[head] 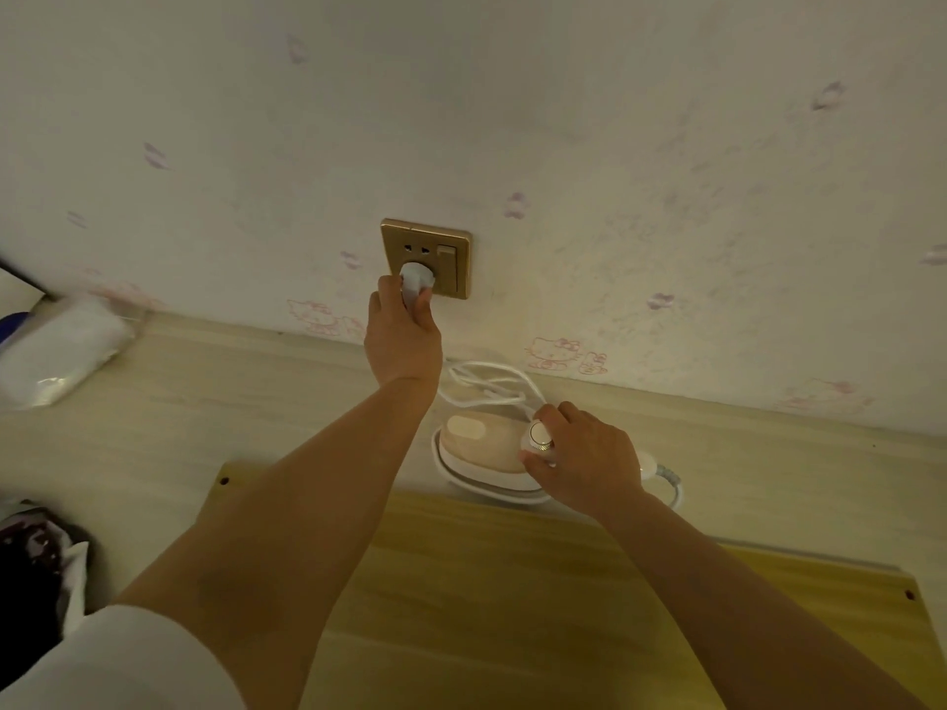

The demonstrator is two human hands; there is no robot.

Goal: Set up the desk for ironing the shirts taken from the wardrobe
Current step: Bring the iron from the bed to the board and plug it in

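White plug (416, 280) pinched in left hand (402, 340) at gold socket (428, 258); right hand (584, 461) gripping pink-and-white iron (487, 448).

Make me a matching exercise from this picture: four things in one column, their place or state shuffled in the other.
Things:
1. plug
2. iron
3. cord
4. wooden board

Places or states:
A. looped on the desk by the wall
B. gripped by the left hand at the wall socket
C. nearest the camera, under the arms
D. dial touched by the right hand

Pairs: 1-B, 2-D, 3-A, 4-C
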